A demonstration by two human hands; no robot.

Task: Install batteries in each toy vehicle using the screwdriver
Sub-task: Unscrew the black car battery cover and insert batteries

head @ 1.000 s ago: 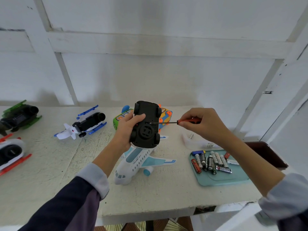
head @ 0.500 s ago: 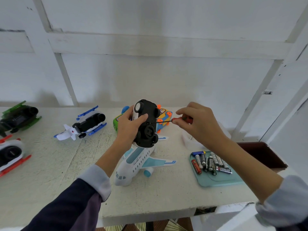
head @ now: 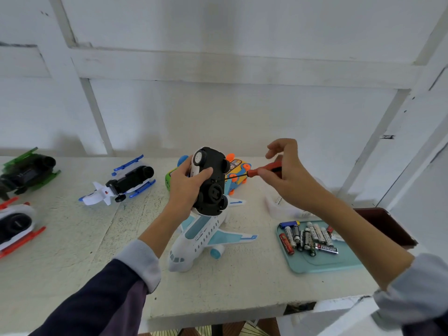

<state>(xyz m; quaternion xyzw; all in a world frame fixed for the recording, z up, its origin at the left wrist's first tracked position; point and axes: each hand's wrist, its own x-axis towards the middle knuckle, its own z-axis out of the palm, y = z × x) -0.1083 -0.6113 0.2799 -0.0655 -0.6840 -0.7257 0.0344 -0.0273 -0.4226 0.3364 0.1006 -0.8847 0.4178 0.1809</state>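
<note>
At the centre of the frame I saw the left hand (head: 186,187) wrapped around a black toy car (head: 211,183), held in the air above the white table (head: 72,238) with its underside turned toward the camera. The car's long axis ran roughly top to bottom in the frame, leaning a little left at the top, one white-hubbed wheel showing at its upper left corner. The right hand (head: 286,175) pinched the red handle of a screwdriver (head: 257,171) between thumb and fingers, the remaining fingers curled loosely above it. The screwdriver lay close to horizontal, handle to the right, its thin dark shaft pointing left and slightly down, tip meeting the car's underside near the middle of its right edge.

Directly below the car a white and blue toy plane (head: 201,238) sat on the table, nose toward the lower left. Behind the car, partly hidden, stood a colourful toy (head: 236,175) with orange wheels.

At the lower right a light blue tray (head: 324,263) held a loose cluster of batteries (head: 306,237) in its upper half, most lying roughly top to bottom, one marked EVEREADY lying crosswise beneath them.

At mid left lay a blue and white toy (head: 121,185), at the far left a green one (head: 26,170) and a red and white one (head: 17,226)
</note>
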